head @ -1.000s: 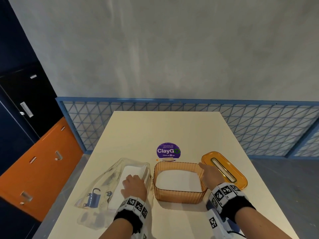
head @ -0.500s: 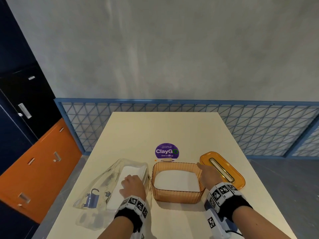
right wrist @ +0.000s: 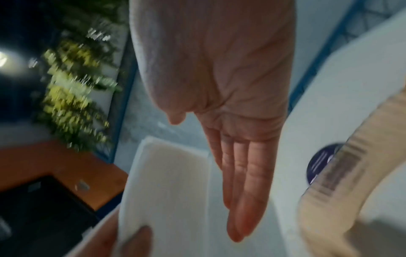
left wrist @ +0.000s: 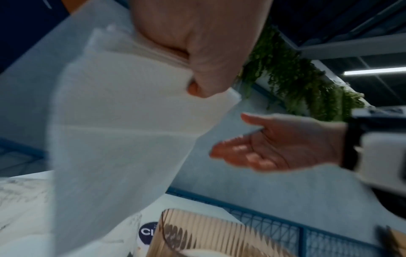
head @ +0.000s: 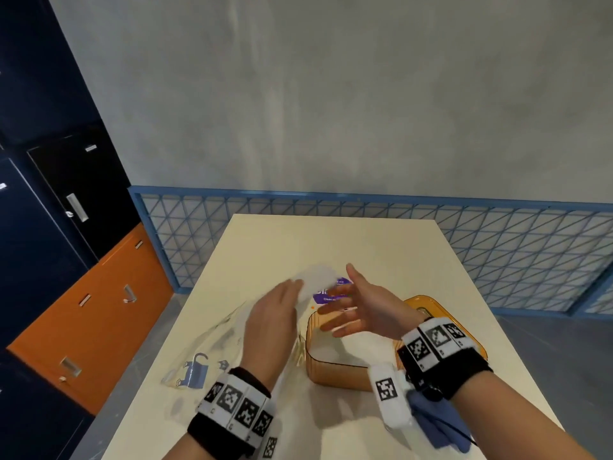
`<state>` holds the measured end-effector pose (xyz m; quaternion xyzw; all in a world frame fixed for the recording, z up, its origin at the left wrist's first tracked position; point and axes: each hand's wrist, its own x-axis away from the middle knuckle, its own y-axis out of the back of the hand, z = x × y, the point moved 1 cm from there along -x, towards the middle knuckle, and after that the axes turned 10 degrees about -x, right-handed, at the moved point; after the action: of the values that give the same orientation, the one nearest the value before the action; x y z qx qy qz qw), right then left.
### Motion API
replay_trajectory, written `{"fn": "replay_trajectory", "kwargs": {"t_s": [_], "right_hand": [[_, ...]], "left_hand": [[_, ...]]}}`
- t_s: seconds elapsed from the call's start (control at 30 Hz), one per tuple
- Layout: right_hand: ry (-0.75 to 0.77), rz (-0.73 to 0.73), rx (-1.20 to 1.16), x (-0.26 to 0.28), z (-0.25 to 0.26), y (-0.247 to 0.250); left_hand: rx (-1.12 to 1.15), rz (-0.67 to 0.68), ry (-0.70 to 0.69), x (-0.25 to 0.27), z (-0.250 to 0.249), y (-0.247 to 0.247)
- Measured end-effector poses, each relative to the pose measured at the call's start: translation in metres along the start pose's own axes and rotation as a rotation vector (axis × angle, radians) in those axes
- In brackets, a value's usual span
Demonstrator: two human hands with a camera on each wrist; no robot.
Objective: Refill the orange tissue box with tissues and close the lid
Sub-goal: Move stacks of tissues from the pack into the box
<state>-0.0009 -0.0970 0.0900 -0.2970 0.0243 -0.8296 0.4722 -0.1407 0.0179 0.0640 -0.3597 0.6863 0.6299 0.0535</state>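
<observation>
White tissues (head: 313, 281), 1 folded stack, are pinched in your left hand (head: 272, 323) above the counter (head: 381, 247). Your right hand (head: 366, 308) hovers flat-fingered over the orange tissue box (head: 335, 373); its lid (head: 428, 303) lies behind.

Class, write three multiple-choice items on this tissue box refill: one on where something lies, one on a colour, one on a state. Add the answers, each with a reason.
1. Where is the lid?
A. On the box
B. On the table, right of the box
C. In the left hand

2. What colour is the round sticker?
A. Purple
B. Green
C. Red

3. How is the right hand?
A. A fist
B. Pinching tissues
C. Open, holding nothing

Answers:
1 B: the lid lies flat beside the box.
2 A: the sticker is purple.
3 C: the right hand has straight fingers; the left hand holds the tissues.
</observation>
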Motion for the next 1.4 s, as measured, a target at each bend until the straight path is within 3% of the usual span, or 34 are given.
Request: {"fn": "replay_trajectory", "kwargs": {"t_s": [0.1, 0.23, 0.3, 0.4, 0.47, 0.57, 0.87, 1.0, 1.27, 1.4], "right_hand": [[0.055, 0.062, -0.145, 0.002, 0.006, -0.009], [0.286, -0.082, 0.136, 0.004, 0.007, -0.001], [0.358, -0.133, 0.251, 0.009, 0.007, 0.005], [0.415, -0.156, 0.336, 0.017, 0.008, 0.011], [0.424, -0.157, 0.346, 0.020, 0.006, 0.015], [0.431, -0.176, 0.351, 0.024, 0.002, 0.018], [0.507, -0.334, 0.243, 0.027, -0.018, 0.046], [0.424, -0.251, 0.221, 0.023, -0.018, 0.058], [0.354, -0.324, 0.230, 0.012, -0.030, 0.053], [0.373, -0.403, 0.139, 0.013, -0.030, 0.064]], "left_hand": [[-0.012, 0.041, -0.190, 0.015, -0.007, -0.015], [0.190, 0.124, -0.172, 0.033, -0.006, -0.026], [0.404, 0.107, -0.039, 0.036, -0.009, -0.022], [0.736, 0.024, 0.344, 0.025, -0.007, -0.020], [0.983, 0.131, 0.585, 0.010, -0.002, -0.024], [1.222, 0.211, 0.692, -0.006, 0.006, -0.032], [1.021, 0.178, 0.547, -0.013, -0.014, -0.027], [0.994, 0.216, 0.486, -0.013, -0.018, -0.028], [0.980, 0.285, 0.480, -0.016, -0.037, -0.037], [0.939, 0.215, 0.525, -0.023, -0.038, -0.040]]}}
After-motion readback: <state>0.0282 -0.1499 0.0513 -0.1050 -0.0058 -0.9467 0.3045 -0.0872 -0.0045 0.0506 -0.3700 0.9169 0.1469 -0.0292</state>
